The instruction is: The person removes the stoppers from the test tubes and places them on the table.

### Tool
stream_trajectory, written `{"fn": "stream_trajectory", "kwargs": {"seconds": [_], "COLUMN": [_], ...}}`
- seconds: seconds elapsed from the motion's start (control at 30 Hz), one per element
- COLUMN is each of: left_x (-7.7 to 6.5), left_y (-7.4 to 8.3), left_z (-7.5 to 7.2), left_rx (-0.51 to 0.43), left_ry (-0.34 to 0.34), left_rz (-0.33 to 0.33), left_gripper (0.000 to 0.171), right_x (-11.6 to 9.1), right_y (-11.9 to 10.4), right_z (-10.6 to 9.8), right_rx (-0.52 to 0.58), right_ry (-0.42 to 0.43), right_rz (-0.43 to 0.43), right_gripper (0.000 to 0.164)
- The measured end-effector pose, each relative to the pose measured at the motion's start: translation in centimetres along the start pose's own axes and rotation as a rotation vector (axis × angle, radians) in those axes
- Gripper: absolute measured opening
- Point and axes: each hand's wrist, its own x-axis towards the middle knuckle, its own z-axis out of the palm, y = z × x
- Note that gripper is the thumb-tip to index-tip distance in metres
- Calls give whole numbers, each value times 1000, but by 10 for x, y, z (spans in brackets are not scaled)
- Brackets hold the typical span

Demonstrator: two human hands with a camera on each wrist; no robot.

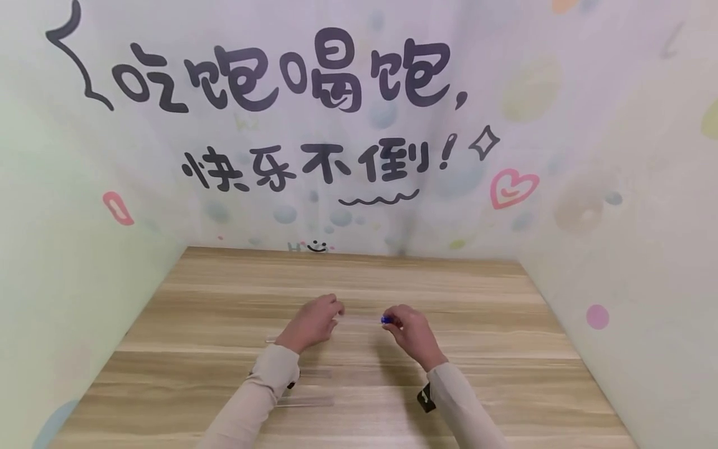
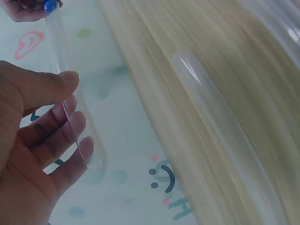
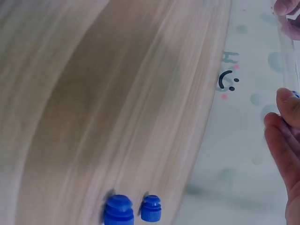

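Note:
A clear test tube (image 2: pixel 57 42) is held up above the table, lying across between the two hands. My left hand (image 1: pixel 312 322) grips it near its rounded end, thumb on one side and fingers on the other. At the tube's other end sits a blue stopper (image 2: pixel 50 5), pinched by my right hand (image 1: pixel 414 330) between thumb and fingers. How deep the stopper sits in the mouth cannot be told. Two more blue stoppers, a nearer one (image 3: pixel 119 211) and a farther one (image 3: pixel 151 208), stand on the table in the right wrist view.
More clear tubes lie on the wood-grain table (image 1: pixel 359 274), including one tube (image 1: pixel 305 402) near my left forearm and another tube (image 2: pixel 220 122) beyond it. Printed walls (image 1: pixel 359 218) close off the back and both sides.

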Motion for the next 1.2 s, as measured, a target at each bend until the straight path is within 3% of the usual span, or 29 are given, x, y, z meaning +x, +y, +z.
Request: {"fn": "stream_trajectory", "kwargs": {"seconds": [0.27, 0.43, 0.73, 0.9, 1.2], "left_x": [10, 10, 2, 2, -4], "left_y": [-19, -40, -65, -76, -91], "left_z": [7, 17, 20, 19, 34], "left_rx": [100, 130, 89, 74, 6], "left_ry": [12, 16, -46, -42, -81], "left_rz": [-51, -84, -180, -192, -255], "left_gripper": [10, 19, 25, 28, 32], "right_x": [8, 12, 16, 24, 24], "right_y": [18, 43, 80, 87, 98], "right_z": [-7, -13, -25, -27, -18], "right_rx": [-95, -142, -170, -177, -190], "right_ry": [-72, -118, -182, -233, -300], "right_rz": [179, 284, 358, 367, 385], "right_gripper": [13, 10, 7, 8, 6]}}
